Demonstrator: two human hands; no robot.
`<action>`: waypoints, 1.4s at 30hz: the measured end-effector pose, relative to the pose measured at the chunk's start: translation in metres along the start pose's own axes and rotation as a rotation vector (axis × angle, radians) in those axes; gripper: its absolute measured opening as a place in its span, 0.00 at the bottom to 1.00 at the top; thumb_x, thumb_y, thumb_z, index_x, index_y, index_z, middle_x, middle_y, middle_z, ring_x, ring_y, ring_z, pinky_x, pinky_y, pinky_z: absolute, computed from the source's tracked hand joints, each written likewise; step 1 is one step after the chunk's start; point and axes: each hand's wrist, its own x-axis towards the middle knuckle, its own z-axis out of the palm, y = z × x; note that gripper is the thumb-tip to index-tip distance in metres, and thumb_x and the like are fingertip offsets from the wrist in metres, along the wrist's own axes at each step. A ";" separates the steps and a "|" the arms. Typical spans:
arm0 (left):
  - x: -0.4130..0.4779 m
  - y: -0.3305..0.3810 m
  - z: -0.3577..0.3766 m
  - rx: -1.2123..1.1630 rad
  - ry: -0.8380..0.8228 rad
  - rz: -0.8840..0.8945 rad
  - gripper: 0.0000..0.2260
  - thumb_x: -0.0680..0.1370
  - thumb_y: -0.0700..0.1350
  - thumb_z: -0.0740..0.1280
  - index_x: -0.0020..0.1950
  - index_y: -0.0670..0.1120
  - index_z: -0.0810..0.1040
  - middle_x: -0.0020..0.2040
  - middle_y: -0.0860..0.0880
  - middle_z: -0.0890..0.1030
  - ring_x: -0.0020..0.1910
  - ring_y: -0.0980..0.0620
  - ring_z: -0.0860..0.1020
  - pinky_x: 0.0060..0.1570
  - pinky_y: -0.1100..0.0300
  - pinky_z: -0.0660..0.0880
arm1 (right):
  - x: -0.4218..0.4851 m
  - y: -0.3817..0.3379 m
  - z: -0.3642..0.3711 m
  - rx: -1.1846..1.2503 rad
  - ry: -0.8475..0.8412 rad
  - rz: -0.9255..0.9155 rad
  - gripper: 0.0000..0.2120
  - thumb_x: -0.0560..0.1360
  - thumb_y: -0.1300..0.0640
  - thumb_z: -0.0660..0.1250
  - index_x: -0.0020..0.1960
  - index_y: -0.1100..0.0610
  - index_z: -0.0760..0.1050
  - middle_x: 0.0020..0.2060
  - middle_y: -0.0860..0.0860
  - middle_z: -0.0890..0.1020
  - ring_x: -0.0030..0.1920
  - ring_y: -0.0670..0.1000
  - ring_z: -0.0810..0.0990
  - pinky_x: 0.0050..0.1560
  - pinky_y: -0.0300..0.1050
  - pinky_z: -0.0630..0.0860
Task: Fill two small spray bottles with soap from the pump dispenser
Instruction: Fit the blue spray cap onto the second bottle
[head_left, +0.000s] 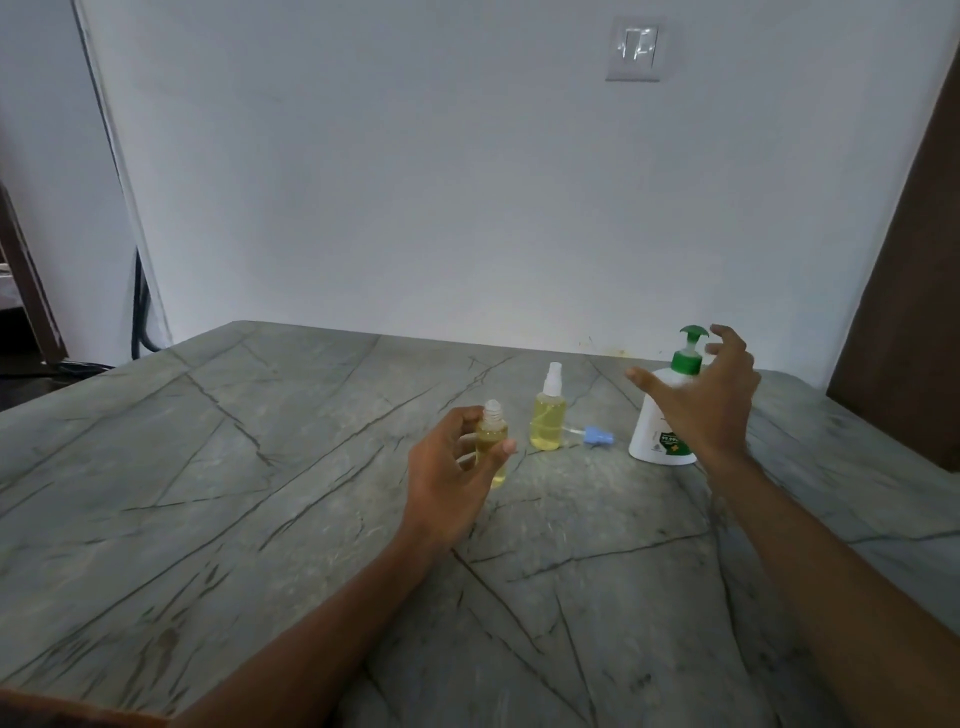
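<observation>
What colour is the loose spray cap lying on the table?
The spray cap is blue, clearest in the head view.

My left hand (452, 483) grips the uncapped bottle (491, 435), part full of yellow liquid. At its two o'clock stands the capped bottle (546, 421); a blue sprayer (592, 434) lies at three o'clock of that. My right hand (701, 400), fingers spread, hovers before the dispenser (649, 431) on the table (260, 467).

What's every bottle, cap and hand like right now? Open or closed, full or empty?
Uncapped bottle: upright, cap off, yellow liquid inside.
Left hand: holds the uncapped bottle.
Capped spray bottle: standing, white sprayer on, mostly full.
Blue sprayer cap: off, lying on the table.
Pump dispenser: standing, green pump on.
Right hand: open, fingers spread by the dispenser.
</observation>
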 end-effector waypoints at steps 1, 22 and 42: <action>0.000 0.000 0.000 -0.008 0.002 -0.002 0.18 0.72 0.50 0.73 0.59 0.47 0.77 0.51 0.54 0.82 0.50 0.58 0.81 0.52 0.57 0.80 | -0.003 -0.003 -0.004 -0.047 0.074 -0.074 0.42 0.62 0.33 0.75 0.67 0.52 0.64 0.60 0.54 0.74 0.60 0.56 0.70 0.56 0.53 0.70; 0.000 -0.001 0.002 0.032 0.006 0.045 0.18 0.72 0.50 0.73 0.60 0.47 0.76 0.50 0.55 0.82 0.48 0.59 0.81 0.49 0.61 0.80 | -0.038 -0.046 0.050 -0.861 -0.663 -0.437 0.15 0.75 0.58 0.68 0.62 0.55 0.74 0.56 0.55 0.78 0.55 0.56 0.79 0.50 0.47 0.74; -0.002 0.000 0.000 -0.001 0.017 0.054 0.18 0.71 0.51 0.74 0.59 0.50 0.77 0.49 0.56 0.82 0.48 0.63 0.80 0.47 0.69 0.77 | -0.068 -0.063 -0.053 -0.577 -0.412 -0.272 0.14 0.72 0.47 0.72 0.52 0.54 0.77 0.46 0.53 0.82 0.43 0.50 0.78 0.43 0.41 0.74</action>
